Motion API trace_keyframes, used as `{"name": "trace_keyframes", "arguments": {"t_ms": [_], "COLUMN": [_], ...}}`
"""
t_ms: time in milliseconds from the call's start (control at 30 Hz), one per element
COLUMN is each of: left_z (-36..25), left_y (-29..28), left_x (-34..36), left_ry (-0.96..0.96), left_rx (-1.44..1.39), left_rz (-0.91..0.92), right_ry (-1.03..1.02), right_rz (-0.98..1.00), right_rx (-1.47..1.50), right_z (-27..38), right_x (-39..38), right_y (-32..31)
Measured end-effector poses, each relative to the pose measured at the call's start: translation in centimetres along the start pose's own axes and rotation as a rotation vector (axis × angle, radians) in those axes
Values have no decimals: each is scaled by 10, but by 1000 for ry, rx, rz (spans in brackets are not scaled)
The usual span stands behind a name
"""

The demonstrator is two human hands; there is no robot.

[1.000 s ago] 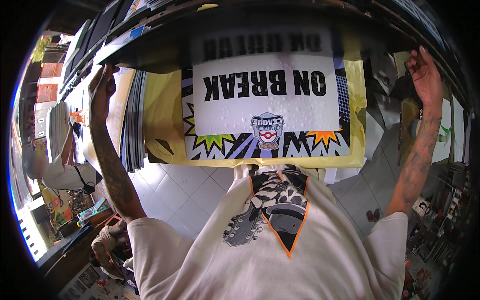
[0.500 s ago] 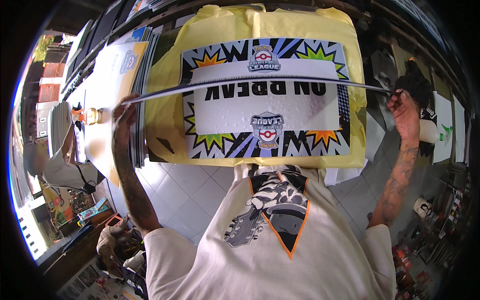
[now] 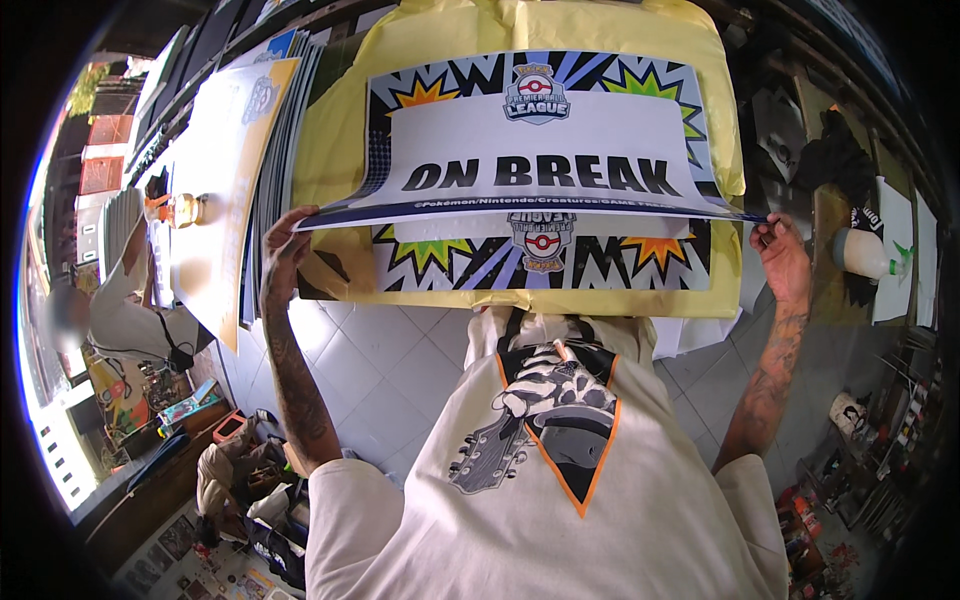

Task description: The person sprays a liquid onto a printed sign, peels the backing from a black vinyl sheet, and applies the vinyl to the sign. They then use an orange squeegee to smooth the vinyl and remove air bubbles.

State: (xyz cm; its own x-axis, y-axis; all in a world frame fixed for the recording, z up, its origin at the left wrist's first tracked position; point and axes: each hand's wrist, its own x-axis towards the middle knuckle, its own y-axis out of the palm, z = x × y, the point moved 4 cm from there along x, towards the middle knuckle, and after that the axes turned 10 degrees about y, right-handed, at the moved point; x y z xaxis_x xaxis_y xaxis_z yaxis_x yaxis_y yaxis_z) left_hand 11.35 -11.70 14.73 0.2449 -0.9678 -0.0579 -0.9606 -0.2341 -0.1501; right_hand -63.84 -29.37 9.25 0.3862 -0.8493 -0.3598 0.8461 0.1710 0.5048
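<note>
So, through the head camera I have both bare hands in sight, one at each end of a printed sheet point(image 3: 545, 150) stretched across the middle of the view, over a piece of yellow wrapping point(image 3: 722, 165). My left hand point(image 3: 283, 248) is closed on the sheet's near left corner, fingertips over the edge; my right hand point(image 3: 785, 265) pinches the near right corner. The near edge is raised between them, and the sheet's underside is hidden from me.

Below that edge I see only a strip of a lower print point(image 3: 450, 262), with green and orange bursts and an upside-down emblem; the rest is covered. As far as I can judge from above, the two are separate pieces, though the overlap hides any join. The wrapping is cut off at the top of the view.

To my left, a stack of boards point(image 3: 272, 190) shows mostly as edges behind a pale board point(image 3: 218, 165) washed out by glare. Past it stands another person point(image 3: 140, 315), head blurred and body partly covered. To my right, a black cloth point(image 3: 838, 160) merges into shadow near a white bottle point(image 3: 860, 252) with a green nozzle. My light shirt point(image 3: 640, 490) blocks much of the tiled floor point(image 3: 385, 375), and the clutter point(image 3: 850, 480) at lower right is too small and warped to sort out.
</note>
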Motion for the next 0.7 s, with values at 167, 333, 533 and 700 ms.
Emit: {"name": "trace_keyframes", "arguments": {"t_ms": [167,333,533,700], "left_z": [28,34,59,79], "left_y": [-5,10,15,16], "left_x": [-10,-24,-37,-46], "left_ry": [-72,-154,-172,-262], "left_rx": [-14,74,66,79], "left_rz": [31,64,84,41], "right_ry": [40,95,219,283], "right_rz": [-14,1,-120,-325], "right_rx": [-39,-56,-37,-261], "right_z": [-20,-37,-59,-72], "right_x": [-13,-24,-31,-35], "right_y": [-1,-6,-21,-27]}}
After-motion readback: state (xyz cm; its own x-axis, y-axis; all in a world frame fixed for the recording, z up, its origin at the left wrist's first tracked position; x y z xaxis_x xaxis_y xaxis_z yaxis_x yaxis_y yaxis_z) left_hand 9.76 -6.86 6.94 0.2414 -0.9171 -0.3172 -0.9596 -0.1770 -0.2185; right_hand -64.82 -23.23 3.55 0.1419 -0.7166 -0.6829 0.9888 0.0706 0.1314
